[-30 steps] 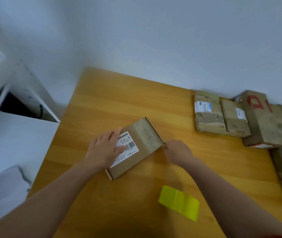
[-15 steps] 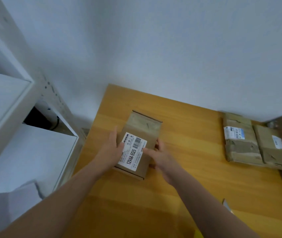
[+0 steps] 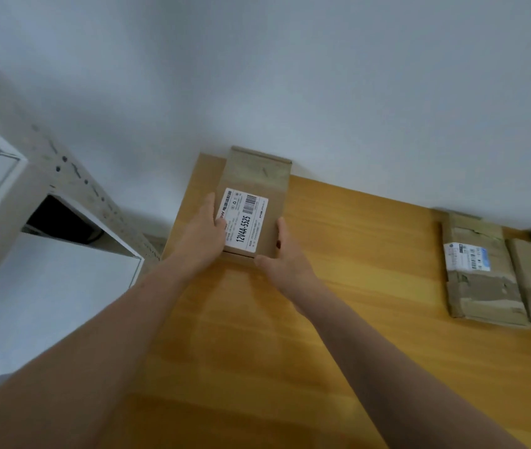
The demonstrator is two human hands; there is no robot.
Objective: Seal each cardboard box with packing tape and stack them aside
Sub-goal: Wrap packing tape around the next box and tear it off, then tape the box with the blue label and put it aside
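**Head view.** A person is holding a small cardboard box (image 3: 259, 176) between both hands at the far left corner of the desk (image 3: 371, 254), its far end lying against the foot of the wall (image 3: 290, 76). Whether its underside is resting on the wood or hovering just above cannot be told. The left hand (image 3: 204, 236) is gripping the box's left side, thumb lying on the edge of the white label (image 3: 246, 218), its other digits being hidden behind the box. The right hand (image 3: 287, 257) is clasping the near right corner, thumb pressing along the right side and fingers (image 3: 259, 262) curling round the near end. A paler band is crossing the box beyond the label, possibly tape, though blur is preventing certainty. Two further boxes (image 3: 481, 273) are lying side by side, touching, well apart at the desk's right edge, both bearing worn tape. A shelving unit (image 3: 73, 186) is standing just left of the desk. No tape roll is showing. **Judged stage:** this box is probably being set aside after sealing, starting rather than joining a stack, since nothing is showing beneath it; the boxes at right are likely awaiting handling
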